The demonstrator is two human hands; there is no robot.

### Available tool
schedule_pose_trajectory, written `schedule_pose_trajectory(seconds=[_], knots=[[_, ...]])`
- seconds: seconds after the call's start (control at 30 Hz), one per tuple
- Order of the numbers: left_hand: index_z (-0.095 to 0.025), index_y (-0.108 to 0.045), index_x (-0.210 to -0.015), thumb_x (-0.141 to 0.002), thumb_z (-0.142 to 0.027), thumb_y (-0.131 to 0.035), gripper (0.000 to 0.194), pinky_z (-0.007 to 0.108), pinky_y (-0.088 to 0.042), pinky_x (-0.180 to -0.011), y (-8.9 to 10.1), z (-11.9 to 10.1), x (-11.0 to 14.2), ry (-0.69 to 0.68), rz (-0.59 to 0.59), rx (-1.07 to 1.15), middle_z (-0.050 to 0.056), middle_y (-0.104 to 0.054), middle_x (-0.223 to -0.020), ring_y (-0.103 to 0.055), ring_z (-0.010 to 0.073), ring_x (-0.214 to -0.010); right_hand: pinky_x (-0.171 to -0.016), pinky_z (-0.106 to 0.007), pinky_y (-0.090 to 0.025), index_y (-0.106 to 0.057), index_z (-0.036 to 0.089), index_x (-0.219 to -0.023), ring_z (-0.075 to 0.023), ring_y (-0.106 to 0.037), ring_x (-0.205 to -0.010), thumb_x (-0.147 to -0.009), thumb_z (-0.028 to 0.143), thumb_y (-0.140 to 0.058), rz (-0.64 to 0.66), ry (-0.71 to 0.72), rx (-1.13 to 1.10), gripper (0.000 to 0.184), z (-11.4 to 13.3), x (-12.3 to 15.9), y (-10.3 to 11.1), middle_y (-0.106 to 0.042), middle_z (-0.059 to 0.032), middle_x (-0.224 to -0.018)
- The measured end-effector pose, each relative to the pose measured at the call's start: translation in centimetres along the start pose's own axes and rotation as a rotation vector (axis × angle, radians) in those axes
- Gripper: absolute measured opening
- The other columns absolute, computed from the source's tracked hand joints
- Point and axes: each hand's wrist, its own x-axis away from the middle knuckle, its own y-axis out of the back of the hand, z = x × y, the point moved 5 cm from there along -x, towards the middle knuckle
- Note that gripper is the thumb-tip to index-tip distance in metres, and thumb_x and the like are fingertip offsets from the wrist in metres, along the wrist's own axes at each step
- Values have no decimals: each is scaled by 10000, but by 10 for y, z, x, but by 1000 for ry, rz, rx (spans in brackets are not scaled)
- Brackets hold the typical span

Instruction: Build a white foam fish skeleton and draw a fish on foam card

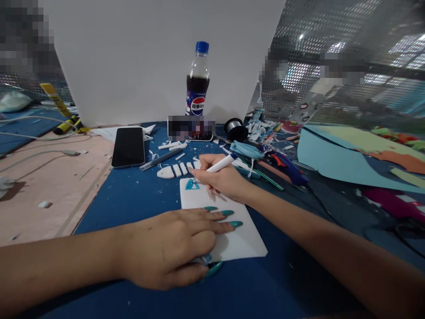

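A white marker pen [222, 164] with a dark blue end is gripped in my right hand [229, 179]. Its tip is at a small blue outlined shape [191, 184] near the top left corner of a white sheet [232, 239]. My left hand [179, 246] lies across the lower part of that sheet, three fingers stretched flat on it and the index finger bent. A small translucent bluish piece [206, 258] shows between my left thumb and bent index finger; whether it is held, I cannot tell. Just beyond the sheet lies a row of white fish-shaped pieces [175, 170].
Behind stand a cola bottle [198, 88] and a propped phone [209, 133]. A dark phone [128, 147] and a grey pen [161, 159] lie left. To the right are a wire spool [236, 129], a blue glue gun [288, 168], blue paper [325, 155] and scraps.
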Motion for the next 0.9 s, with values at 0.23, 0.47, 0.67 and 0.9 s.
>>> schedule_pose_trajectory(seconds=[0.23,0.47,0.67,0.9], knots=[[-77,-566,-976,-881,-225,-482,196,350,-269,-1154,1,0,-2,1,16,-1,187,-413,-1429,-347,274,-1354,-238,-150,-249,-337,208,-593,-64,-421,-253,-842,273,-615,9,32,-29,379,2,-1,0,-421,102,-338],[-63,-573,-961,-888,-224,-473,203,346,-265,-1154,0,-1,-2,-5,16,-1,192,-414,-1427,-343,275,-1356,-248,-143,-242,-361,199,-600,-47,-397,-251,-834,278,-630,18,25,-19,365,1,-1,0,-402,112,-351],[-69,-569,-976,-881,-218,-488,194,346,-268,-1152,0,0,-1,-5,2,-6,187,-423,-1424,-352,267,-1352,-276,-132,-277,-359,189,-581,-32,-404,-274,-804,244,-660,47,29,-33,379,3,1,-2,-369,118,-374],[-83,-561,-988,-893,-232,-473,197,363,-293,-1142,1,1,-2,-12,-8,-25,178,-421,-1427,-342,266,-1358,-268,-149,-248,-353,198,-586,-35,-364,-260,-815,238,-638,2,16,6,368,3,1,0,-350,118,-364]])
